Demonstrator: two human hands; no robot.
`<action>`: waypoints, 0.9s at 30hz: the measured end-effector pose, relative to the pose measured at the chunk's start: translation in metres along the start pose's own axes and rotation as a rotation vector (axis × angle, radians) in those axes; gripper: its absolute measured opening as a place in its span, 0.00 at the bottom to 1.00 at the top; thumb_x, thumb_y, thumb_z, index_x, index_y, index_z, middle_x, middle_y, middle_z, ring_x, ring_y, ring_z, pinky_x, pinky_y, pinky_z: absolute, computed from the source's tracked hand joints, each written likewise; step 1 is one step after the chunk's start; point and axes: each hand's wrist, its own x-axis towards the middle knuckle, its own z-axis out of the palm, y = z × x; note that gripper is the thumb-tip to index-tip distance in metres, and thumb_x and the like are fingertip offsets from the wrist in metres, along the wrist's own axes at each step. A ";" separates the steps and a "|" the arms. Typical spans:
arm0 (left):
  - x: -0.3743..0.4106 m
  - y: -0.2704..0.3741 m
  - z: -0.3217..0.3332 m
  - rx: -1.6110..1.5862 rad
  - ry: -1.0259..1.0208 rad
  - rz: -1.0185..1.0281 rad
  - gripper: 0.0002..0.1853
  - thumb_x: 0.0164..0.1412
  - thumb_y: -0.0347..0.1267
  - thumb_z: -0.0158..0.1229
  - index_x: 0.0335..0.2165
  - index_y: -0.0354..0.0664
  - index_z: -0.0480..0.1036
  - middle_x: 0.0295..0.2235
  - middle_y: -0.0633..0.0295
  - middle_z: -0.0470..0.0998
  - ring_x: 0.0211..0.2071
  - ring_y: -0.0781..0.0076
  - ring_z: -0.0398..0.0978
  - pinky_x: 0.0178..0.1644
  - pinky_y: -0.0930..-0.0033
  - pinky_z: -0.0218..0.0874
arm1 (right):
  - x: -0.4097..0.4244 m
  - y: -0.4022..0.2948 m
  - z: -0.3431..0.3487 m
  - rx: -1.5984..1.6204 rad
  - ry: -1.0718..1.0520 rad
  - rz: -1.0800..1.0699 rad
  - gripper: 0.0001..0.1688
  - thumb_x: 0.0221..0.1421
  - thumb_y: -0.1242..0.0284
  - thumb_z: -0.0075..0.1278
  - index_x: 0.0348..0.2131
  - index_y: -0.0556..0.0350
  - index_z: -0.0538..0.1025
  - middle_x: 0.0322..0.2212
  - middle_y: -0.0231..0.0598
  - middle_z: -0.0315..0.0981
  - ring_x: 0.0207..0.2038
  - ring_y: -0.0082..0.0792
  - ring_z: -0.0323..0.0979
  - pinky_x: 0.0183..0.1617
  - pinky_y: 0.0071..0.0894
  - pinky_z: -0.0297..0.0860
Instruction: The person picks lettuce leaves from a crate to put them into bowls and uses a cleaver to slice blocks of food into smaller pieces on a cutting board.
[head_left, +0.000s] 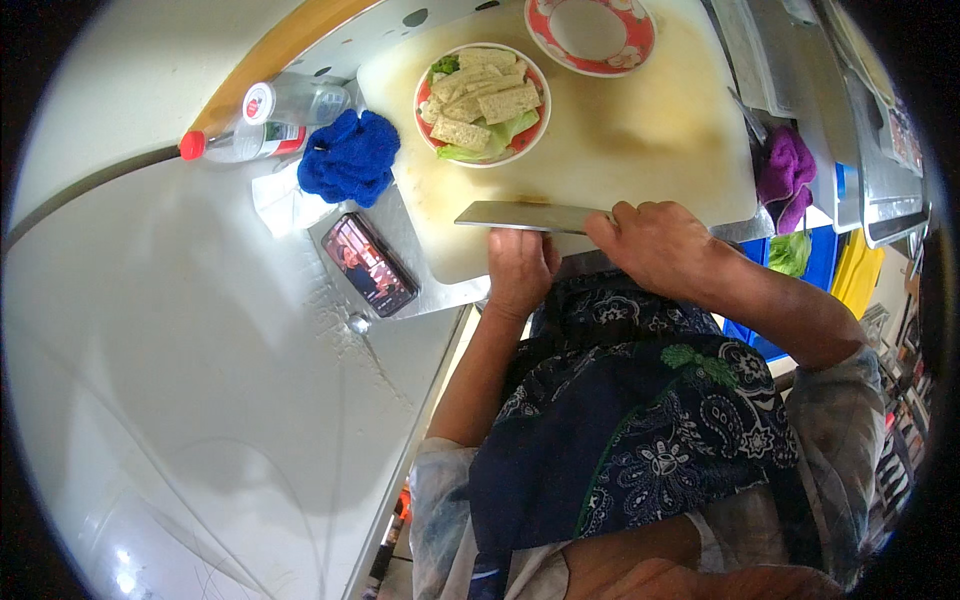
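My right hand (652, 244) grips the handle end of a cleaver (525, 216), whose broad blade points left over the near part of a cutting board (637, 169). Close against the near side of the blade is my left hand (521, 266), fingers bent towards the board. The blade hides its fingertips, so what they hold cannot be seen. A small brownish bit (534, 199) shows just beyond the blade. Farther back, a red-patterned bowl (545, 124) holds several pale, porous slices (487, 90) over lettuce leaves (514, 131).
A red-rimmed plate (589, 34) stands at the board's far edge. To the left are a blue cloth (351, 157), two plastic bottles (296, 103) (240, 142) and a phone (370, 264) with its screen lit. A purple cloth (786, 176) and a blue crate (823, 251) with lettuce are at right.
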 end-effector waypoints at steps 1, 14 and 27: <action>0.001 -0.001 0.000 -0.032 -0.002 -0.004 0.21 0.43 0.24 0.52 0.41 0.35 0.65 0.36 0.45 0.67 0.36 0.45 0.64 0.40 0.52 0.54 | 0.001 0.000 -0.001 -0.006 -0.003 -0.001 0.08 0.51 0.71 0.42 0.31 0.57 0.64 0.20 0.44 0.71 0.21 0.43 0.74 0.21 0.38 0.71; -0.004 -0.014 0.006 0.061 0.136 0.178 0.21 0.41 0.28 0.57 0.37 0.30 0.68 0.38 0.47 0.67 0.41 0.50 0.66 0.48 0.55 0.58 | 0.041 -0.013 -0.035 0.151 -0.249 0.023 0.09 0.46 0.78 0.42 0.30 0.65 0.61 0.15 0.51 0.70 0.20 0.50 0.72 0.22 0.46 0.67; -0.010 -0.019 0.013 0.021 0.189 0.144 0.23 0.39 0.30 0.57 0.38 0.29 0.69 0.39 0.47 0.69 0.42 0.50 0.66 0.48 0.54 0.59 | 0.069 -0.008 -0.031 0.037 -0.445 -0.041 0.20 0.41 0.81 0.47 0.36 0.67 0.58 0.18 0.56 0.71 0.23 0.53 0.73 0.24 0.47 0.68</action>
